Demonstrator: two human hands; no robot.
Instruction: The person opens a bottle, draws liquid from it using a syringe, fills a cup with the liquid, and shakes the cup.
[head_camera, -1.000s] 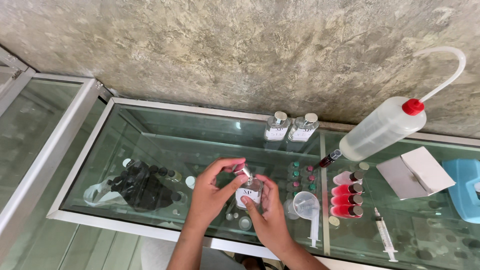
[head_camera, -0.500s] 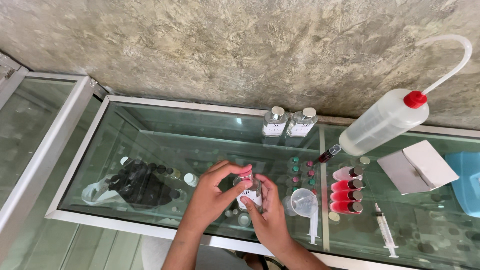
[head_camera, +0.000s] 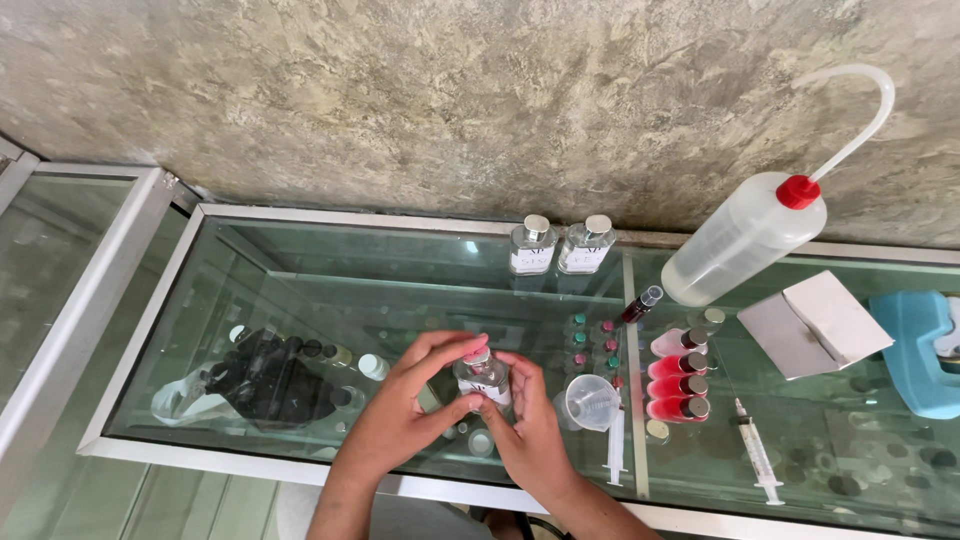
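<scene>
While both hands close around it, the small clear glass bottle with a white label (head_camera: 484, 378) stands upright on the glass counter top (head_camera: 300, 300), near its front edge and just left of the small clear plastic measuring cup (head_camera: 590, 400). The left hand (head_camera: 405, 410) wraps the bottle's left side, its fingertips (head_camera: 470, 350) pinched together on the pinkish cap at the top. The right hand (head_camera: 530, 425) is clamped on the body from the right, thumb across the label, steadying it. By the look of the grip, the step in hand is working the cap, though whether it is being loosened or tightened cannot be told. Any next move calls for a firm hold on the body, a clean twist at the top, and keeping the bottle level so nothing tips toward the cup.

Beside the cup lies a white syringe (head_camera: 616, 447). Further right, four stoppered tubes of red and pink liquid (head_camera: 678, 376) lie side by side, with another syringe (head_camera: 757, 452) beyond them. At the back, two capped clear glass bottles (head_camera: 560, 245) stand together against the stone wall (head_camera: 400, 100), and a translucent wash bottle with a red cap and bent spout (head_camera: 745, 235) leans near a white cardboard box (head_camera: 815, 325) and a blue plastic object (head_camera: 915, 350).
</scene>
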